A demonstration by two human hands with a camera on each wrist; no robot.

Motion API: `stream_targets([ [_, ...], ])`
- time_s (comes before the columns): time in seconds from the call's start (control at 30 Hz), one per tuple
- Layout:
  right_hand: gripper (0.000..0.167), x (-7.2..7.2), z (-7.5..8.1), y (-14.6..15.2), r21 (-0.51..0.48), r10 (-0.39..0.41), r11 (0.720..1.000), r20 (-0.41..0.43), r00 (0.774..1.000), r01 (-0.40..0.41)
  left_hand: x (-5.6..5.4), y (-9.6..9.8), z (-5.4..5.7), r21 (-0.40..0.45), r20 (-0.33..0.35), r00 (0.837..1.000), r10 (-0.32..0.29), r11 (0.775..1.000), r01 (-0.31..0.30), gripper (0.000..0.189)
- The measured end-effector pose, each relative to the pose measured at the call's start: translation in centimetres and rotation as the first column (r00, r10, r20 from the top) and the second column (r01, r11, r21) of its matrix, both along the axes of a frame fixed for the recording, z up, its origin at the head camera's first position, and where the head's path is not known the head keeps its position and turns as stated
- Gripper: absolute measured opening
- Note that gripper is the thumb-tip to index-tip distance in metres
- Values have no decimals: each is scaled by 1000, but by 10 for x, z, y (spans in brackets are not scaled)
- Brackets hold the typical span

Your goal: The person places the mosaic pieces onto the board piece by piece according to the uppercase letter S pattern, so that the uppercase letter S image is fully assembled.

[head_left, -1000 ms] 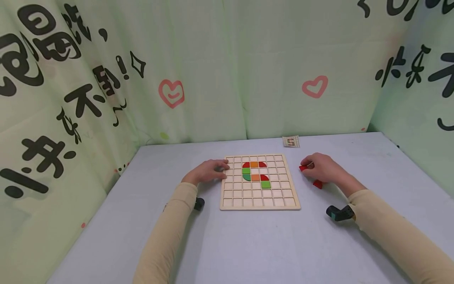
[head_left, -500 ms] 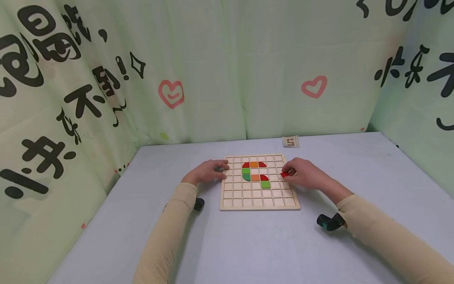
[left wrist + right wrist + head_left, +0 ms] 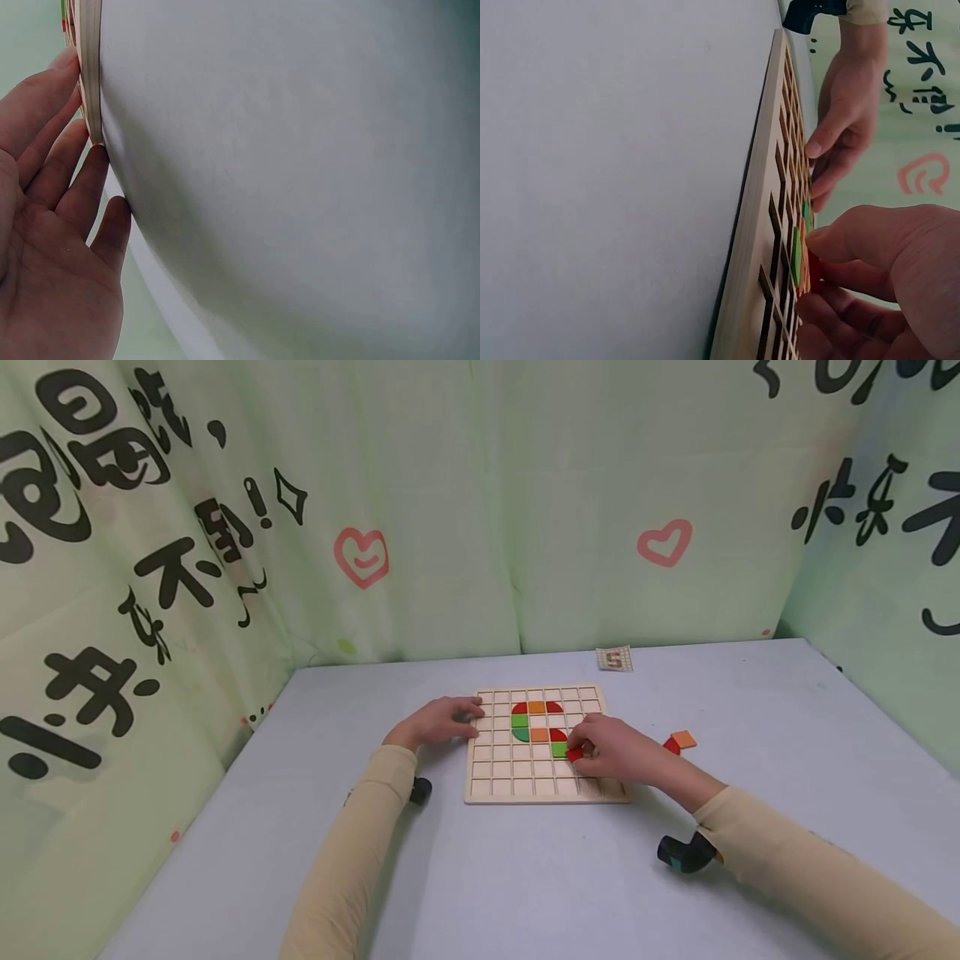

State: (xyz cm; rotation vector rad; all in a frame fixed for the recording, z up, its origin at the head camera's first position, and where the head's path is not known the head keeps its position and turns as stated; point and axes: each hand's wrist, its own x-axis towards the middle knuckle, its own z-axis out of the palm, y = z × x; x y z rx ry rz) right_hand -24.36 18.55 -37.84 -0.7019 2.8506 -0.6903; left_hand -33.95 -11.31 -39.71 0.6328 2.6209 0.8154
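Observation:
A pale wooden grid board (image 3: 551,788) lies on the table, with several red, orange and green tiles set in its middle cells. My right hand (image 3: 617,747) is over the board's right half, pinching a small red tile (image 3: 574,754) between thumb and fingers. That tile is right beside the lower light green square tile (image 3: 559,749); its exact shape is mostly covered by the fingers. On the opposite side, my left hand (image 3: 438,722) touches the board's left edge with relaxed fingers. In the left wrist view, its fingertips (image 3: 97,156) lie along the wooden side.
Right of the board, an orange square tile (image 3: 684,739) and a red tile (image 3: 671,746) lie close together, near the right forearm. A small patterned card (image 3: 615,659) rests at the table's back edge. A printed curtain (image 3: 450,510) hangs behind the white table (image 3: 525,877).
My right hand has carried the red tile leftward from the table onto the board, beside the lower green tile. The loose orange tile has come into view. My left hand has stayed put.

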Motion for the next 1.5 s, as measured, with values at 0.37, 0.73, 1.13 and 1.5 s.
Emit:
stream_targets([
  [0.37, 21, 8, -6, -12, 28, 15, 1000, -46, 999, -13, 0, 0, 0, 1, -4, 1000, -10, 1000, 10, 37],
  [0.73, 16, 10, -8, -16, 14, 27, 1000, -68, 997, -26, 1, -1, -2, -5, -14, 1000, -12, 1000, 12, 37],
  [1.13, 14, 8, -10, -15, 22, 31, 999, -76, 997, -29, 0, 0, 0, -7, -17, 1000, -18, 1000, 18, 37],
  [1.5, 16, 7, -10, -16, 20, 30, 999, -74, 997, -28, 0, 0, -1, -11, -17, 1000, -18, 1000, 18, 36],
])
